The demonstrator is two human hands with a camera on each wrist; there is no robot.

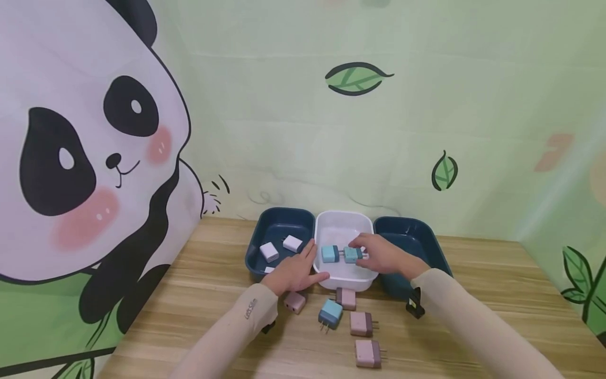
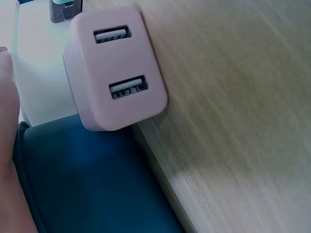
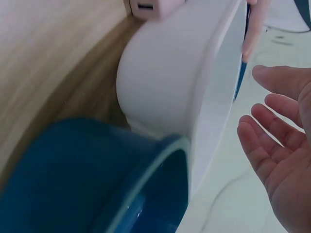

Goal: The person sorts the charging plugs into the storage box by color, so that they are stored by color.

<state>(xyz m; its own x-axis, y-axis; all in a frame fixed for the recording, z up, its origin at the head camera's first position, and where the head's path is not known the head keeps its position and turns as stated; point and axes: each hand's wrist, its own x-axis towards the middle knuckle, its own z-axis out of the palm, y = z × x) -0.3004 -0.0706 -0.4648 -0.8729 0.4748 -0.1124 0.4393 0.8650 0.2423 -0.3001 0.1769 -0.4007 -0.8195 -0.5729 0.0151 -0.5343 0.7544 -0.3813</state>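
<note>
My right hand [image 1: 385, 254] is over the white bin [image 1: 341, 230], fingertips beside a light-blue plug charger [image 1: 351, 255]. In the right wrist view, its fingers are loosely bent and apart, with nothing between them. Another light-blue charger [image 1: 329, 253] lies to the left in the same bin. My left hand [image 1: 294, 269], fingers spread, rests at the near rims where the left dark-blue bin [image 1: 284, 219] meets the white one. White chargers [image 1: 269, 252] lie in that dark-blue bin. Just below the left hand, a pink charger [image 2: 116, 68] with two USB ports sits on the table.
In front of the bins, a two-tone blue charger [image 1: 330, 313] and several more pink chargers [image 1: 361, 323] lie on the wooden table [image 1: 450, 337]. A second dark-blue bin [image 1: 407, 231] stands right of the white one. Behind hangs a panda-printed backdrop [image 1: 284, 105].
</note>
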